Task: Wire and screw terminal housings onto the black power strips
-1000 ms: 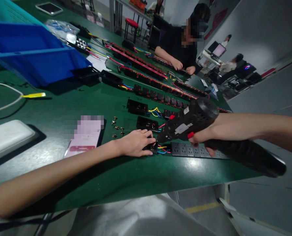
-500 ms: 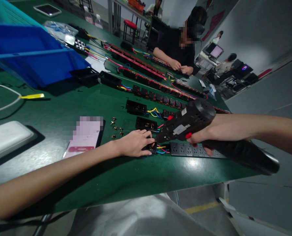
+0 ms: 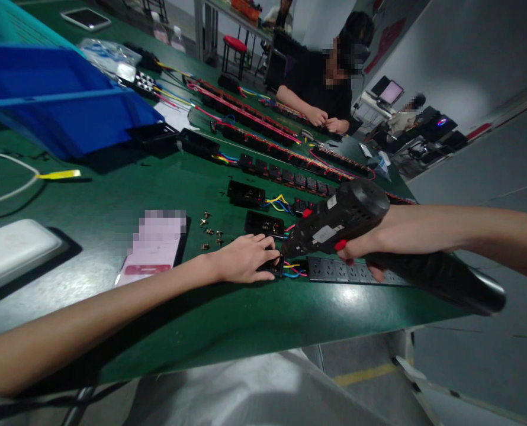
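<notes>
My right hand is wrapped round the grip of a black power driver, whose tip points down-left at a small black box. Over that same box lies my left hand, fingers bent onto it and holding it on the table; it hides much of the box. Coloured wires join the box to a black socket strip, partly behind the driver. Just beyond is a second open black box. Several small brass-coloured screws are scattered left of the boxes.
A phone and a white case lie on the green table at left, with a blue bin behind. More wired strips cross the middle. Across the table a person works with both hands.
</notes>
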### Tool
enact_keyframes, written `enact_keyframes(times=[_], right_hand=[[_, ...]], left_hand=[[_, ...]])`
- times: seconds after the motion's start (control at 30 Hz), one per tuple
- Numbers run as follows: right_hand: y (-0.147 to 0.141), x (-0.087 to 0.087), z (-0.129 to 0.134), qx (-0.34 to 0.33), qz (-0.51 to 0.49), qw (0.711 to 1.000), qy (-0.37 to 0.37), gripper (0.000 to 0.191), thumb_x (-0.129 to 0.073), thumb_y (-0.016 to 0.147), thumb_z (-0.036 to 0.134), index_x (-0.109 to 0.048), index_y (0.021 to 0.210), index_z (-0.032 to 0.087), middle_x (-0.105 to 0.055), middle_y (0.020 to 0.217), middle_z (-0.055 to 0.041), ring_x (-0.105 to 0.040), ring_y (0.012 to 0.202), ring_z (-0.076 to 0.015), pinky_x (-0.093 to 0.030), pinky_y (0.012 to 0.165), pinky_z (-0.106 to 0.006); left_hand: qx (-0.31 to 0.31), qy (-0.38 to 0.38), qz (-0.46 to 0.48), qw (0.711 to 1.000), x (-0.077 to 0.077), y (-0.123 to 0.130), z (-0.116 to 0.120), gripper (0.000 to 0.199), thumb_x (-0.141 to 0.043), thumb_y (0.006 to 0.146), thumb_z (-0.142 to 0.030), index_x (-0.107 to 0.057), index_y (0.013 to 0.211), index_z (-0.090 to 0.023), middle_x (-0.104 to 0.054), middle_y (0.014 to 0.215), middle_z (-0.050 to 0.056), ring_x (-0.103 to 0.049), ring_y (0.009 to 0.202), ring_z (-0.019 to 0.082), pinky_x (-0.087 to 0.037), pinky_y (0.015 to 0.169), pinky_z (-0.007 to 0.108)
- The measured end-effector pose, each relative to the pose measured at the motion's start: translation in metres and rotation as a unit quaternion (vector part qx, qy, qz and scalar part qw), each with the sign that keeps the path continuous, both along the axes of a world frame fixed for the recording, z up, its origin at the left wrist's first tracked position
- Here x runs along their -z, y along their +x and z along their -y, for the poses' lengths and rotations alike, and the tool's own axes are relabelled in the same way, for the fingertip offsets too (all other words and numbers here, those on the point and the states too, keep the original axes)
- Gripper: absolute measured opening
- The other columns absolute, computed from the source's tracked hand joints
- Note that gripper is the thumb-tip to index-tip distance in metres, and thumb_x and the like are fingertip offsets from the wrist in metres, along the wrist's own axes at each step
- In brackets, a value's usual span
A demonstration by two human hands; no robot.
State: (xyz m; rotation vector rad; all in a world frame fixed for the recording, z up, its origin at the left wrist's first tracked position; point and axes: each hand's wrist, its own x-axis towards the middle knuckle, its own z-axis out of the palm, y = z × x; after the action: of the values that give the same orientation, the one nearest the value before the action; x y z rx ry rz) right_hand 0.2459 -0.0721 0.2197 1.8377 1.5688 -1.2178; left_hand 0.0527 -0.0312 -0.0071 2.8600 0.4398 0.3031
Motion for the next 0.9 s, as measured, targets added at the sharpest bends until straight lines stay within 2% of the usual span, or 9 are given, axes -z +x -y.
enact_keyframes(times=[0.33,0.67,0.9], right_hand=[[-0.0007,0.0011,-0.0016,0.0,0.012,1.0,-0.003,0.018,-0.057,0.077,0.034,-0.054,0.068,0.019,-0.062,0.062,0.0012,-0.064,0.06,-0.0163,-0.048,0.056,-0.026],[-0.0017,0.0017,-0.0002,0.006,0.017,1.0,0.009,0.017,-0.057,0.077,0.032,-0.056,0.068,0.018,-0.061,0.058,0.0035,-0.062,0.055,-0.0124,-0.047,0.051,-0.021],[-0.0008,0.0039,0.0016,0.011,-0.009,1.0,0.024,0.014,-0.056,0.075,0.029,-0.054,0.065,0.018,-0.059,0.057,0.0038,-0.062,0.053,-0.0127,-0.047,0.048,-0.021]], left_hand=[[0.0,0.007,-0.007,1.0,0.0016,0.0001,0.0005,0.039,-0.047,0.094,-0.053,-0.062,0.112,-0.021,-0.056,0.11,0.01,-0.059,0.101,0.027,-0.046,0.087,0.039],[-0.003,0.02,-0.007,1.0,0.0034,0.0003,0.0002,0.041,-0.047,0.094,-0.054,-0.061,0.115,-0.021,-0.056,0.112,0.01,-0.059,0.101,0.027,-0.046,0.087,0.038],[-0.004,0.023,-0.005,1.0,0.0029,0.0008,0.0008,0.04,-0.047,0.094,-0.053,-0.062,0.114,-0.022,-0.056,0.11,0.009,-0.059,0.101,0.027,-0.046,0.087,0.038]])
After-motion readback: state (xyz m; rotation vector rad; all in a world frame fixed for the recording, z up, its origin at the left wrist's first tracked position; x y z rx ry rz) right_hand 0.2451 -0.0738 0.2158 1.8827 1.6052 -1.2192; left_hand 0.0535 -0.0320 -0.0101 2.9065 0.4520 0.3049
